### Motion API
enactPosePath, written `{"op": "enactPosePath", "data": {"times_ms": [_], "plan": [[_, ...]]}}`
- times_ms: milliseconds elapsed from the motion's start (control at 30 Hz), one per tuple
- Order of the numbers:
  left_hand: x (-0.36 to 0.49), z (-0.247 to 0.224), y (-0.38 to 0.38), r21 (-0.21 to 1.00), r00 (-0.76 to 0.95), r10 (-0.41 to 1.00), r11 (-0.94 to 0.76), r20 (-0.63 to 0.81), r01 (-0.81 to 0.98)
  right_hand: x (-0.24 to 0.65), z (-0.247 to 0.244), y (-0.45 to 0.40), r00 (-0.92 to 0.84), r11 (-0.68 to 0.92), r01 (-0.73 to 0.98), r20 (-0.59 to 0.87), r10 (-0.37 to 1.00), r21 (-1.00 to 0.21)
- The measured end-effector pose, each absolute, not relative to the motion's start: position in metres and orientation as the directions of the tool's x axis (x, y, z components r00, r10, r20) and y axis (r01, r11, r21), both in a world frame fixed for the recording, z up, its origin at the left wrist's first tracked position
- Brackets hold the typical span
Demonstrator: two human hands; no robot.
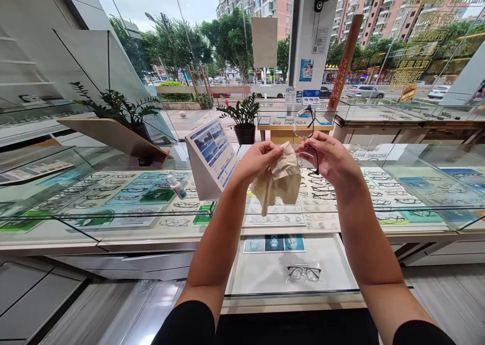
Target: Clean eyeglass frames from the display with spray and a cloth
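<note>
A cream cleaning cloth (282, 183) hangs from my left hand (261, 158), pinched between thumb and fingers. My right hand (333, 155) is closed on a pair of eyeglasses (303, 125) with a thin frame and dark temples. The glasses are turned on edge, one lens up above the fingers and one temple hanging below them. Their lower part is partly hidden behind my right fingers. Both hands are up over the glass counter, close together, with the cloth just left of the glasses.
Below my hands is the glass display counter (129, 229) with rows of eyeglasses inside. On it stand a desk calendar (212, 155) and a small spray bottle (177, 186). An open drawer (261, 277) holds bagged black-framed glasses (303, 273). A potted plant (244, 117) is beyond.
</note>
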State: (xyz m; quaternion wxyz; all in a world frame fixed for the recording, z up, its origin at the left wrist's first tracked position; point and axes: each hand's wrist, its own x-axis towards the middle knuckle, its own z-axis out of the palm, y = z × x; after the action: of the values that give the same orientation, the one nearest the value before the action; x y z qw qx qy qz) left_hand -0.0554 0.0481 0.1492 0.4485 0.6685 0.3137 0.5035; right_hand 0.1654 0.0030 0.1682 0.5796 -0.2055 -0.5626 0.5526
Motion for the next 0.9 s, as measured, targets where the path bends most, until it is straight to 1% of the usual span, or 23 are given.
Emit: {"op": "enactPosePath", "data": {"times_ms": [100,233,333,433,567,633,700,767,833,900], "plan": [[-0.055,0.149,0.049,0.917,0.264,0.882,-0.399,0.391,-0.026,0.164,0.17,-0.001,-0.287,0.275,-0.419,0.413,0.864,-0.866],[-0.052,0.149,0.047,0.91,0.26,0.877,-0.415,0.405,-0.017,0.158,0.168,-0.004,-0.387,0.203,-0.439,0.389,0.836,-0.875],[-0.049,0.146,0.048,0.898,0.205,0.882,-0.439,0.424,0.035,0.15,0.163,-0.005,-0.465,0.154,-0.451,0.378,0.801,-0.879],[-0.047,0.144,0.05,0.9,0.162,0.891,-0.434,0.424,0.037,0.142,0.159,-0.003,-0.487,0.128,-0.467,0.376,0.788,-0.875],[-0.046,0.143,0.052,0.907,0.173,0.893,-0.42,0.416,-0.014,0.14,0.158,0.001,-0.471,0.111,-0.482,0.363,0.804,-0.869],[-0.047,0.142,0.053,0.9,0.163,0.888,-0.435,0.43,-0.006,0.142,0.159,0.002,-0.436,0.129,-0.475,0.36,0.825,-0.87],[-0.049,0.142,0.054,0.877,0.116,0.876,-0.477,0.469,0.061,0.144,0.161,0.002,-0.377,0.174,-0.462,0.37,0.849,-0.87],[-0.051,0.14,0.055,0.84,0.055,0.858,-0.512,0.511,0.179,0.147,0.162,0.002,-0.317,0.213,-0.447,0.376,0.871,-0.869],[-0.053,0.139,0.056,0.821,0.009,0.858,-0.495,0.514,0.284,0.148,0.163,0.003,-0.281,0.224,-0.439,0.37,0.885,-0.87],[-0.055,0.139,0.057,0.831,-0.016,0.877,-0.449,0.48,0.328,0.15,0.163,0.004,-0.266,0.22,-0.438,0.36,0.894,-0.872]]}}
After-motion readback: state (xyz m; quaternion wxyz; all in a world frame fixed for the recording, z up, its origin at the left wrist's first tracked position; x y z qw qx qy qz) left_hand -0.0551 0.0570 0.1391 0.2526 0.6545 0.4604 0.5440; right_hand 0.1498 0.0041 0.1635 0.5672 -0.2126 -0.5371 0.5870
